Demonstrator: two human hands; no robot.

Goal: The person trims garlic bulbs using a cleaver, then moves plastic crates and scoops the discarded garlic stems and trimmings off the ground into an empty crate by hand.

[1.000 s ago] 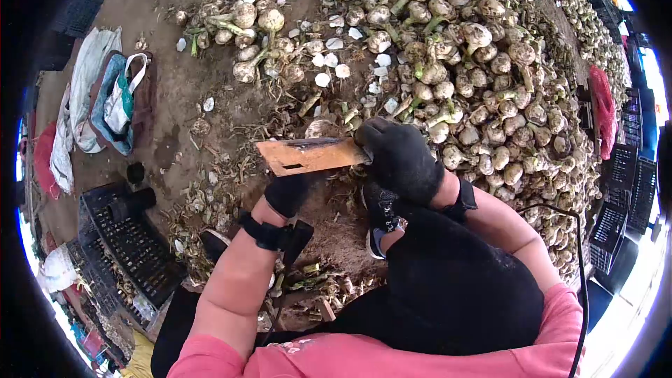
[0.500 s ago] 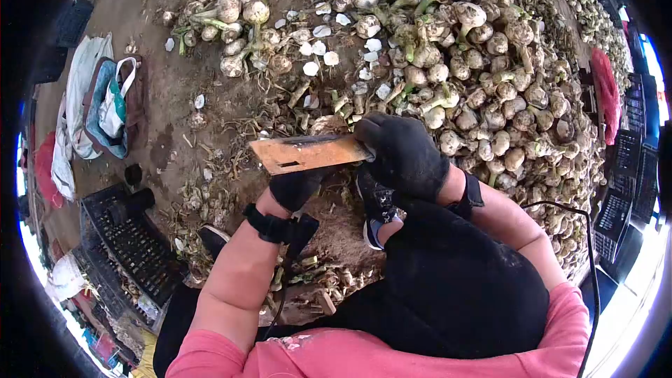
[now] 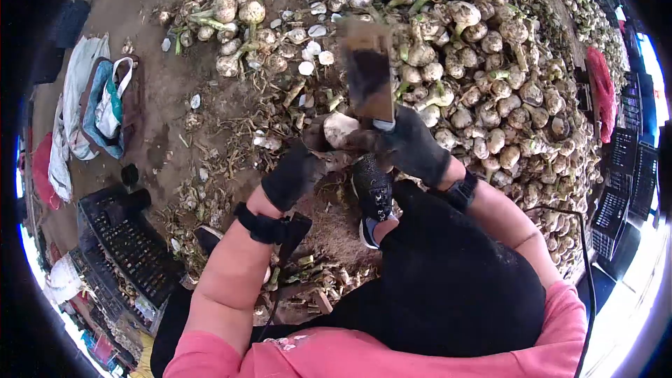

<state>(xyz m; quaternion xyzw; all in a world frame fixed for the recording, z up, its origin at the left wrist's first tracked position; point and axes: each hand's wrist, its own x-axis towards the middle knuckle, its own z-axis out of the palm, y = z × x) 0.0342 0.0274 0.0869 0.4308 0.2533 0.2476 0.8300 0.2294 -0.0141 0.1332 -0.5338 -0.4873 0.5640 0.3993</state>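
Note:
My left hand [image 3: 290, 176], in a black glove, is closed around a garlic bulb [image 3: 340, 130] whose pale, flat cut face shows. My right hand [image 3: 418, 148], also gloved, grips a broad-bladed knife [image 3: 372, 80]. Its rectangular blade, rusty and dark, points away from me and is slightly blurred. Some fingers of the right hand reach toward the bulb; whether they touch it I cannot tell. The handle is mostly hidden in the glove. Beyond the hands, thin white cut slices [image 3: 306, 68] lie scattered on the dirt.
A large heap of garlic bulbs [image 3: 483, 91] spreads to the right, with a smaller group [image 3: 227, 17] at the upper left. Black crates [image 3: 133, 245] stand at the lower left, and sacks [image 3: 77, 98] lie farther left. A black cable [image 3: 588, 259] runs by my right arm.
The knife has swung from lying across to the left to pointing away from me. My left hand has come out from beneath the blade, and the bulb's cut face is now visible.

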